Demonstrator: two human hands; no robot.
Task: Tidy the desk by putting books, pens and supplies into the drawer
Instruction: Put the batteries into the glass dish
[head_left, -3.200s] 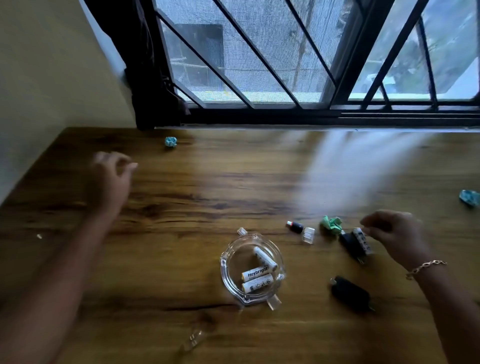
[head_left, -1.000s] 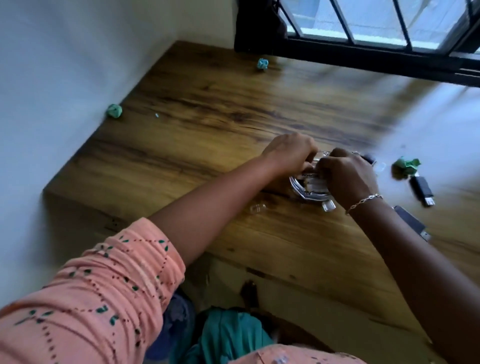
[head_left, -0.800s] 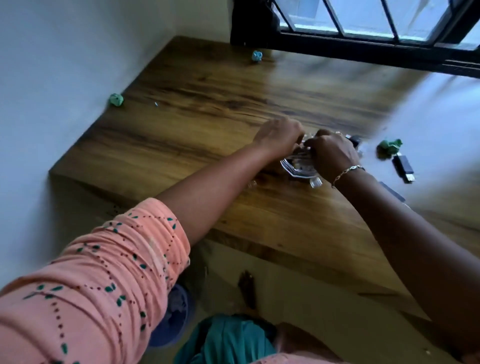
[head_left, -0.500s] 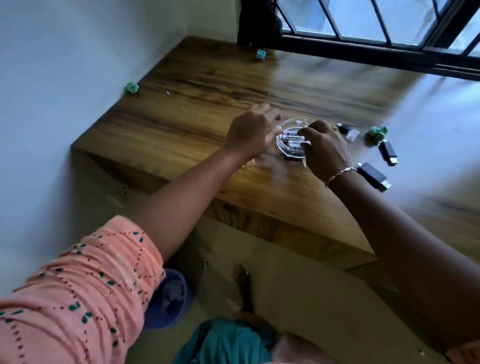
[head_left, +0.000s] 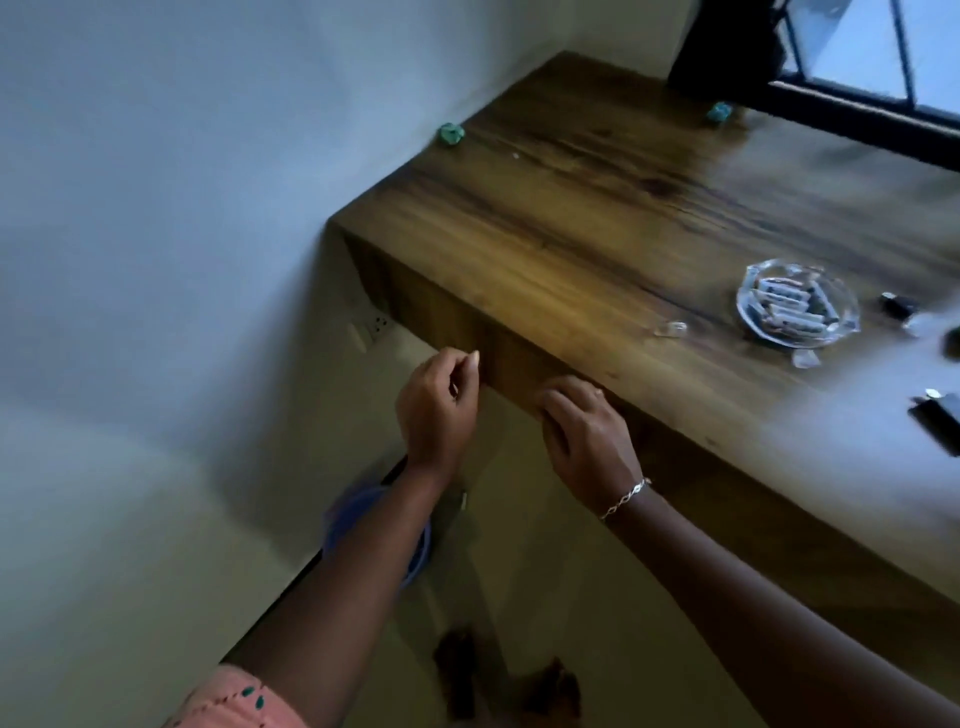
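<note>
A wooden desk (head_left: 571, 234) fills the upper right, and its front panel (head_left: 441, 317) faces me. My left hand (head_left: 439, 408) hovers just before that panel with curled fingers, thumb and forefinger pinched, and nothing visible in it. My right hand (head_left: 587, 434), with a bracelet on the wrist, lies with its fingers flat against the panel just under the top edge. On the desk stands a glass ashtray (head_left: 744, 306) holding several batteries (head_left: 784, 301). No open drawer shows.
Black USB sticks (head_left: 937, 423) lie at the right edge of the desk. Two clear caps (head_left: 670, 328) sit beside the ashtray. Teal paper balls (head_left: 451, 134) rest by the wall and by the window frame (head_left: 719, 111). A white wall stands to the left, with floor and a blue bin (head_left: 363, 525) below.
Both hands have left the ashtray and dropped to the desk's front panel at the left. The view has swung left and down. The ashtray stays on the desk.
</note>
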